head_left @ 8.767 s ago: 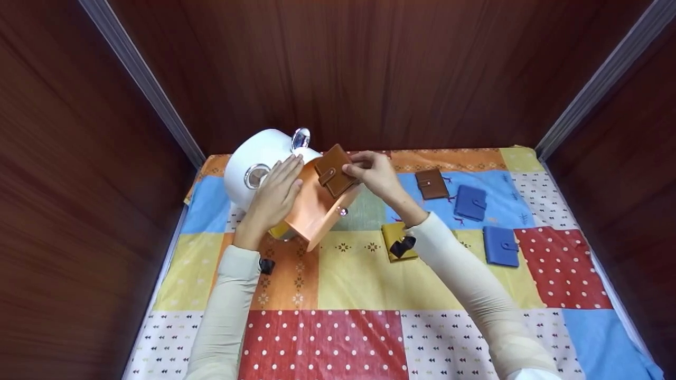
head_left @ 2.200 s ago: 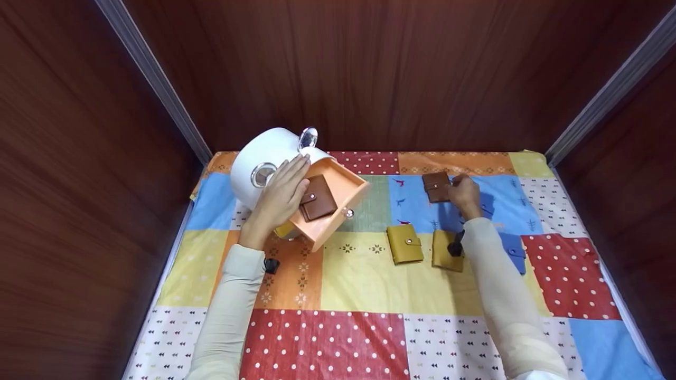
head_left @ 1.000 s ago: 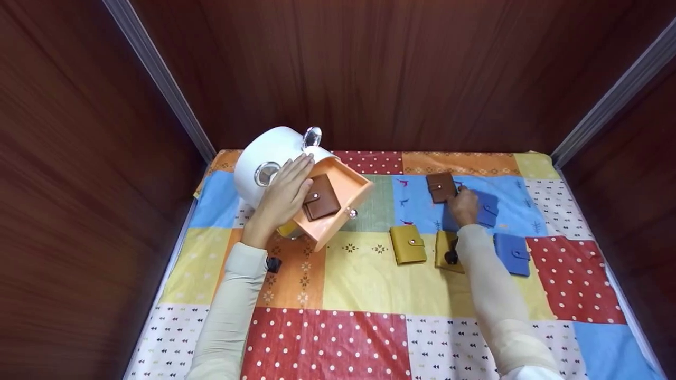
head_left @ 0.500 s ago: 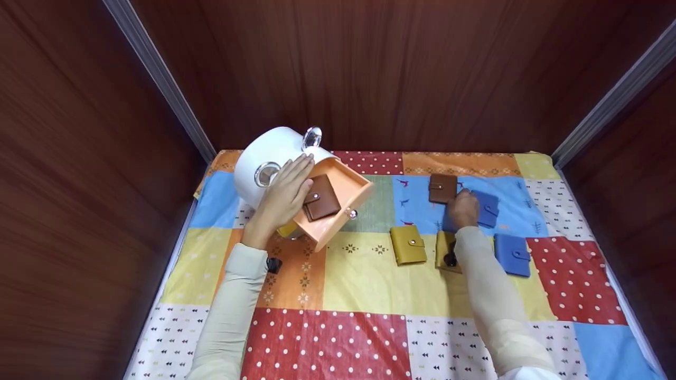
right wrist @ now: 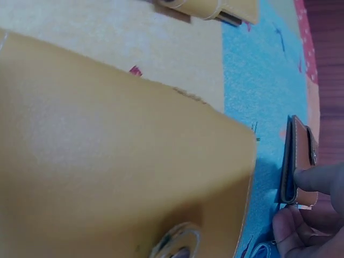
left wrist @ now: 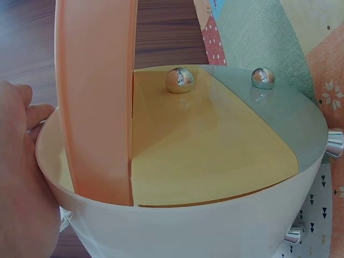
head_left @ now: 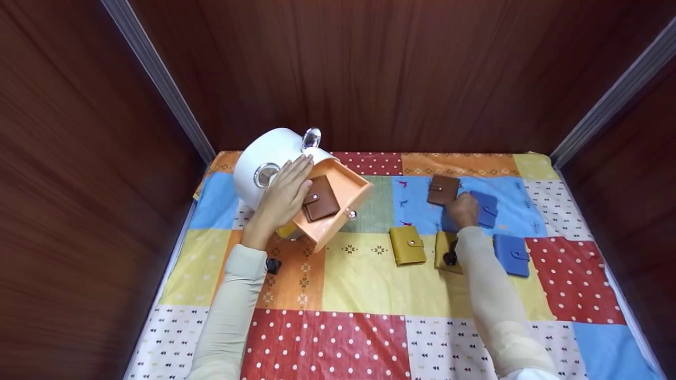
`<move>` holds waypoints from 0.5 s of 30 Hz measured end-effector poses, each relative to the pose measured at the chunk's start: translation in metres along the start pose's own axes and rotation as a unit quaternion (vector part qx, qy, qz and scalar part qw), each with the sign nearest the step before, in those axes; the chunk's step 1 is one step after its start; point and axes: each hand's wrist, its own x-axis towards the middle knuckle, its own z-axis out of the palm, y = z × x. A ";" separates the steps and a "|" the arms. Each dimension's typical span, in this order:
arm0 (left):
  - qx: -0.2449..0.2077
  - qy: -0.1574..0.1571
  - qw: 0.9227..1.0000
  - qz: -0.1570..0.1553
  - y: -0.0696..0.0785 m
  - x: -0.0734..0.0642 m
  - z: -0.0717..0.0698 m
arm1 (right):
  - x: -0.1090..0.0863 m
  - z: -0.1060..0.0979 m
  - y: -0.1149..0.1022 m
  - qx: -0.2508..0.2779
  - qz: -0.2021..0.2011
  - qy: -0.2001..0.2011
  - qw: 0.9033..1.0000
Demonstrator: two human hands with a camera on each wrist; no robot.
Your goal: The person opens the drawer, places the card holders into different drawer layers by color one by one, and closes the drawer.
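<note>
My left hand (head_left: 287, 192) lies with straight fingers on the white round drawer box (head_left: 269, 145), beside its pulled-out peach drawer (head_left: 346, 182). In that drawer lies a brown snap wallet (head_left: 321, 198), partly covered by the hand. My right hand (head_left: 463, 210) pinches the near corner of a second brown wallet (head_left: 442, 189) at the back right. The right wrist view shows the thumb on this wallet's (right wrist: 305, 156) cover and the other fingers curled below. Seen from the left wrist, the peach drawer (left wrist: 97, 107) stands out beside a yellow drawer (left wrist: 204, 145) and a green one (left wrist: 285, 107).
Two blue wallets (head_left: 511, 254) lie right of the right hand. Nearer, a yellow wallet (head_left: 407, 245) lies by another yellow wallet (head_left: 444, 252), which the right forearm partly covers. A patchwork cloth (head_left: 369, 279) spreads underneath. Dark wood panels (head_left: 369, 79) enclose the back and sides.
The brown wallet that my right hand held over the drawer now lies inside it. The right hand has moved to the second brown wallet, which has turned slightly. The left hand stays put.
</note>
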 end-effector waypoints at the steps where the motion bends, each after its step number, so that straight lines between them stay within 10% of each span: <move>1: -0.001 0.000 1.000 0.000 0.000 0.000 0.000 | 0.000 0.000 -0.001 0.008 0.008 -0.004 1.000; 15: 0.003 0.003 1.000 0.004 0.000 0.000 0.001 | -0.002 -0.001 -0.009 0.112 0.056 -0.018 0.992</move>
